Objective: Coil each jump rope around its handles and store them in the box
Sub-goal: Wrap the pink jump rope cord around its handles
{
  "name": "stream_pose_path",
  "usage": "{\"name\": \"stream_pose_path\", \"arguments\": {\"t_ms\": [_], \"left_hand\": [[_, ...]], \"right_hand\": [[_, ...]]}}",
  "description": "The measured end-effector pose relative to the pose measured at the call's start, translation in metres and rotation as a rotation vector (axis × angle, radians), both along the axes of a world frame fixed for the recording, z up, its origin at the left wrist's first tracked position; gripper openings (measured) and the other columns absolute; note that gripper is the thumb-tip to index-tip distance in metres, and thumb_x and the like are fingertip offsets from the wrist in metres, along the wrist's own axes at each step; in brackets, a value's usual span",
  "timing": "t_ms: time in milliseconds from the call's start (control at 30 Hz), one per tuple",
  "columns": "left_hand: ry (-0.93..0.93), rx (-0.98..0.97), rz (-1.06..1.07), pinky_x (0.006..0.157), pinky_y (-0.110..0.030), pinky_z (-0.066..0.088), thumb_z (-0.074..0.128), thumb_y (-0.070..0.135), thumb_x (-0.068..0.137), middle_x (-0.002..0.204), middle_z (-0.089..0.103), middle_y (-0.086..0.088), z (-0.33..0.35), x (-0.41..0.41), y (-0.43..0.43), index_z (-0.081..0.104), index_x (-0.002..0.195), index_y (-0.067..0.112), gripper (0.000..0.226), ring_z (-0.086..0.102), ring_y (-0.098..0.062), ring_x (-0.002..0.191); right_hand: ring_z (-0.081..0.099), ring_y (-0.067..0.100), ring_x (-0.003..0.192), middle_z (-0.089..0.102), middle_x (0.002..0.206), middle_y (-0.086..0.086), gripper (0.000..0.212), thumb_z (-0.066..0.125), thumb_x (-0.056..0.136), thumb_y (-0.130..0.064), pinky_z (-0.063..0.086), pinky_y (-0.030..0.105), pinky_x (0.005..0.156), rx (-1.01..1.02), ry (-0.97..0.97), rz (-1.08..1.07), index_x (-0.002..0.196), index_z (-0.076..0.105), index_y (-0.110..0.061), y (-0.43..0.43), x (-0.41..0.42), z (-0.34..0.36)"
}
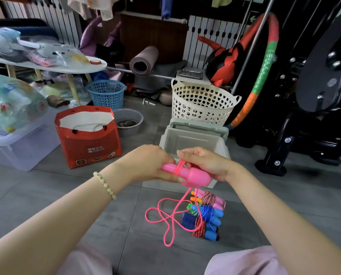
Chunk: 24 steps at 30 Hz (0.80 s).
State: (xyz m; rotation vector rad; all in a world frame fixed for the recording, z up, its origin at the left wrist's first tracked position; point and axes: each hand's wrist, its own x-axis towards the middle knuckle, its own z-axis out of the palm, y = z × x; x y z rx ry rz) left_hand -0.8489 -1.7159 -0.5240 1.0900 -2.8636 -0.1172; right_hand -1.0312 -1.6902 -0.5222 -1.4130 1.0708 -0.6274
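So both hands, left hand (149, 163) and right hand (203, 161), are holding the handles (187, 173) just in front of the box (195, 126). The rope (165, 217) is hanging down and looping on the floor. Right beside those loops, the other ropes (207, 213) are lying in a pile. The paper bag (90, 143) is sitting left of the box, with a basin (129, 121) behind it. A basket (201, 104) is standing right behind the box, a hoop (264, 62) is leaning to its right, and a storage bin (20, 145) is sitting far left.
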Motion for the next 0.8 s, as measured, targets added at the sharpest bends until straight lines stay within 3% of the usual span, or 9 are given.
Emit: {"name": "stream_pose_path", "arguments": {"t_ms": [67,133,167,300,433,533,633,733,800], "left_hand": [[0.043,0.009,-0.014,0.062,-0.031,0.030,0.052,0.066,0.081,0.064,0.054,0.002,0.001,0.002,-0.001,0.053,0.073,0.022,0.045,0.046,-0.023,0.067],[0.090,0.017,-0.029,0.061,-0.030,0.028,0.053,0.068,0.080,0.056,0.042,0.006,0.002,0.004,-0.001,0.048,0.069,0.023,0.046,0.040,-0.019,0.063],[0.121,0.014,-0.040,0.060,-0.030,0.027,0.052,0.073,0.077,0.054,0.040,0.006,0.001,0.005,-0.001,0.048,0.068,0.024,0.050,0.039,-0.018,0.061],[0.249,0.030,-0.073,0.055,-0.025,0.027,0.033,0.082,0.064,0.051,0.042,0.007,-0.004,0.005,0.001,0.053,0.065,0.021,0.063,0.038,-0.016,0.056],[0.444,0.271,-0.032,0.049,-0.010,0.031,0.068,0.054,0.078,0.043,0.051,0.013,-0.001,0.007,0.004,0.056,0.057,0.030,0.034,0.047,-0.003,0.046],[0.570,0.423,0.000,0.045,-0.013,0.035,0.066,0.038,0.084,0.043,0.054,0.009,-0.003,0.008,0.005,0.061,0.055,0.033,0.030,0.045,-0.005,0.040],[0.743,0.570,0.070,0.036,-0.018,0.035,0.056,0.040,0.087,0.042,0.052,0.003,-0.003,0.005,0.009,0.061,0.056,0.025,0.035,0.043,-0.008,0.033],[0.884,0.653,0.163,0.032,-0.015,0.032,0.041,0.051,0.084,0.041,0.051,0.003,0.002,0.003,0.006,0.059,0.069,0.007,0.050,0.041,-0.008,0.029],[0.953,0.693,0.247,0.031,-0.015,0.031,0.036,0.052,0.090,0.041,0.049,0.003,0.004,0.002,0.003,0.056,0.066,0.007,0.054,0.039,-0.008,0.028]], "right_hand": [[0.042,0.000,0.043,0.050,0.051,-0.013,0.022,0.049,0.090,-0.029,0.038,0.011,0.046,-0.023,-0.068,0.022,0.076,0.065,-0.026,0.003,0.001,0.005],[0.036,-0.001,0.038,0.046,0.045,-0.014,0.021,0.042,0.096,-0.017,0.032,0.009,0.041,-0.034,-0.144,0.031,0.105,0.059,-0.023,0.004,-0.001,0.010],[0.031,-0.001,0.035,0.040,0.041,-0.014,0.021,0.041,0.096,-0.017,0.028,0.009,0.040,-0.013,-0.183,0.022,0.108,0.058,-0.020,0.004,-0.002,0.010],[0.028,0.001,0.033,0.033,0.036,-0.011,0.026,0.050,0.082,-0.037,0.028,0.015,0.042,0.071,-0.264,0.021,0.084,0.075,-0.026,0.002,-0.006,0.006],[0.060,0.003,0.056,0.068,0.065,-0.006,0.032,0.051,0.076,-0.045,0.047,0.014,0.054,0.005,-0.153,0.011,0.070,0.075,-0.024,0.004,-0.010,0.016],[0.065,0.004,0.074,0.072,0.083,-0.007,0.041,0.049,0.073,-0.058,0.051,0.017,0.065,-0.012,-0.129,0.035,0.077,0.076,-0.028,0.006,-0.012,0.019],[0.063,0.013,0.097,0.071,0.102,-0.003,0.067,0.052,0.059,-0.081,0.047,0.036,0.092,-0.008,-0.233,0.076,0.095,0.074,-0.029,0.002,-0.010,0.017],[0.048,0.008,0.069,0.057,0.087,-0.001,0.090,0.054,0.055,-0.085,0.038,0.026,0.065,0.012,-0.370,0.061,0.113,0.064,-0.018,0.000,-0.002,0.012],[0.037,0.002,0.059,0.041,0.073,-0.003,0.073,0.058,0.068,-0.070,0.030,0.022,0.059,-0.113,-0.243,-0.052,0.107,0.057,-0.008,0.002,0.009,0.003]]}}
